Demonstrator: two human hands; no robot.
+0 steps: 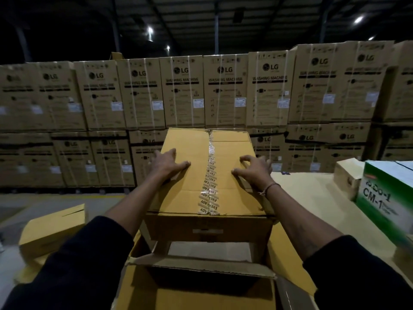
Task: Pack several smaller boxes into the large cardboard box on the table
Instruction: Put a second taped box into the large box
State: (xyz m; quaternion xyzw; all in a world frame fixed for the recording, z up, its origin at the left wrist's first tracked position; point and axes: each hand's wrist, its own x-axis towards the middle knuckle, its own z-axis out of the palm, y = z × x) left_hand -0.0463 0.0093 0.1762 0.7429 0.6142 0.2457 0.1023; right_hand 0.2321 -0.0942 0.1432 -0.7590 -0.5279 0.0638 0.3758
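A taped yellow-brown cardboard box (225, 175) with a printed tape strip down its middle is in front of me. My left hand (168, 164) grips its left edge, fingers spread over the top. My right hand (254, 170) grips its right edge the same way. The box hangs above the large open cardboard box (201, 291), whose flaps stand open at the bottom of the view. Its inside is dark and partly hidden.
Another closed yellow box (53, 231) lies at the left. A green and white carton (386, 195) and a small brown box (347, 177) stand on the cardboard-covered table (312, 198) at the right. A wall of stacked washing-machine cartons (183, 92) fills the background.
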